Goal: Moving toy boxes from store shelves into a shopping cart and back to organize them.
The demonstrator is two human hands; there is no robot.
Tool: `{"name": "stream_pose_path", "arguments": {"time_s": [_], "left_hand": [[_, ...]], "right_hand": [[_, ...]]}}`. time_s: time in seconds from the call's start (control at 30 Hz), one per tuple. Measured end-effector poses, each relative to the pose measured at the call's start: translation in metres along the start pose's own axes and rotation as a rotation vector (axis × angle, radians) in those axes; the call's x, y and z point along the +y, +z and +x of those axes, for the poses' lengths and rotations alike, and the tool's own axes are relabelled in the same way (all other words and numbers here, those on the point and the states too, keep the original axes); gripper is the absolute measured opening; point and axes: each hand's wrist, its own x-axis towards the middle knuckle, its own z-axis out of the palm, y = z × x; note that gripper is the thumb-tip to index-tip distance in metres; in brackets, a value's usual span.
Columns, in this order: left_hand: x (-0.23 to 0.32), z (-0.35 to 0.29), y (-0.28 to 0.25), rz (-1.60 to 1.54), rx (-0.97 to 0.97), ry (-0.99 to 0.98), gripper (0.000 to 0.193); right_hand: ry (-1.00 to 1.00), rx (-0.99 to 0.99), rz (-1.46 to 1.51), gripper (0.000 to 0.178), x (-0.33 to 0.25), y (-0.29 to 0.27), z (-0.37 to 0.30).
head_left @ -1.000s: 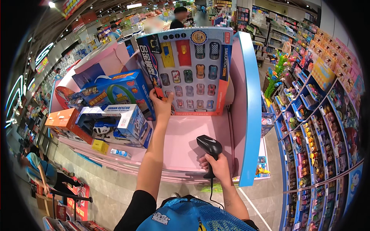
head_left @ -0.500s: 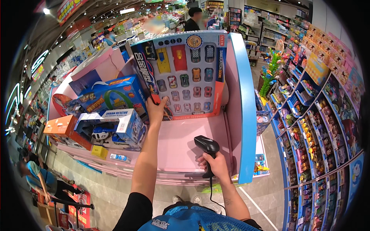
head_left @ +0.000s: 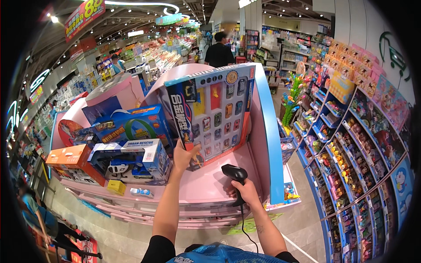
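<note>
A large boxed set of toy cars (head_left: pixel 198 138) stands on the pink display shelf (head_left: pixel 215 179), turned at an angle so that its dark left side shows. My left hand (head_left: pixel 184 157) grips the lower left edge of this box, its thumb on the front; the other fingers are mostly hidden. To the right, my right hand (head_left: pixel 246 191) is wrapped around the handle of a black barcode scanner (head_left: pixel 234 173). The scanner's head points forward and left, in front of the box without touching it. Its cable hangs down past my right forearm.
Left of my left arm stand a boxed toy helicopter (head_left: pixel 127 164), a blue track-toy box (head_left: pixel 131 120), an orange box (head_left: pixel 72 160) and a small yellow box (head_left: pixel 116 187). A blue-edged panel (head_left: pixel 268 131) bounds the shelf's right. People (head_left: pixel 220 50) are farther off.
The toy car box has swung, its left edge coming nearer me with my left hand. The view has tilted up. My right hand still holds the scanner.
</note>
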Motion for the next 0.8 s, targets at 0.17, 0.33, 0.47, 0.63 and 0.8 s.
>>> {"name": "stream_pose_path", "arguments": {"time_s": [0.17, 0.33, 0.47, 0.63, 0.8], "left_hand": [[0.009, -0.011, -0.010, -0.058, -0.232, 0.060, 0.053], [0.041, -0.019, -0.021, 0.197, -0.366, 0.146, 0.048], [0.061, -0.029, -0.029, 0.169, -0.321, 0.153, 0.038], [0.071, -0.050, -0.046, -0.008, -0.248, 0.131, 0.031], [0.096, -0.078, -0.076, -0.226, -0.242, 0.065, 0.027]], "right_hand": [[-0.172, 0.065, -0.062, 0.027, 0.010, 0.009, -0.021], [-0.294, -0.013, 0.012, 0.030, 0.003, 0.045, -0.080], [-0.340, 0.085, 0.077, 0.027, 0.001, 0.086, -0.130], [-0.379, 0.229, 0.029, 0.031, 0.030, 0.121, -0.185], [-0.414, 0.441, 0.037, 0.030, 0.069, 0.164, -0.239]]}}
